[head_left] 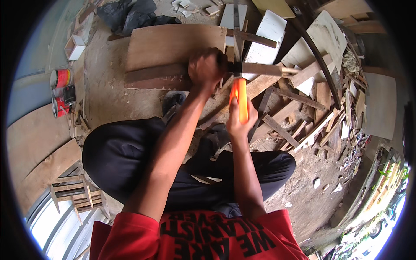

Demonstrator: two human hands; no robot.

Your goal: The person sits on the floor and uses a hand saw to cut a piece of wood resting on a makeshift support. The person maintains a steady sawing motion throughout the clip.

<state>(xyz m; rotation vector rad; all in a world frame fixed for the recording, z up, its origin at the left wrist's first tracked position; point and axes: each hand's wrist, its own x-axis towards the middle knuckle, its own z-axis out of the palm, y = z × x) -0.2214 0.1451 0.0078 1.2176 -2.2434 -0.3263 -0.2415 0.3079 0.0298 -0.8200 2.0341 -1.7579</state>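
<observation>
My right hand (242, 121) is wrapped round the bright orange handle (239, 97) of a handsaw. Its narrow metal blade (237, 34) points away from me and shows almost edge-on. To the left of the blade, my left hand (206, 68) is closed and slightly blurred, gripping a wooden strip (264, 69). The strip sticks out to the right beyond the blade, and its far end is smeared by motion. Beneath and beside my left hand lies a wide brown board (173, 41), with a darker plank (158, 76) along its near side. My fingertips on the strip are hidden.
Scrap wood (281, 112) is heaped on the right, with white panels (265, 37) at the far side. Black plastic bags (130, 17) lie far left. Red cans (61, 78) and a small wooden rack (80, 193) are at left. My bent legs (125, 151) are close by.
</observation>
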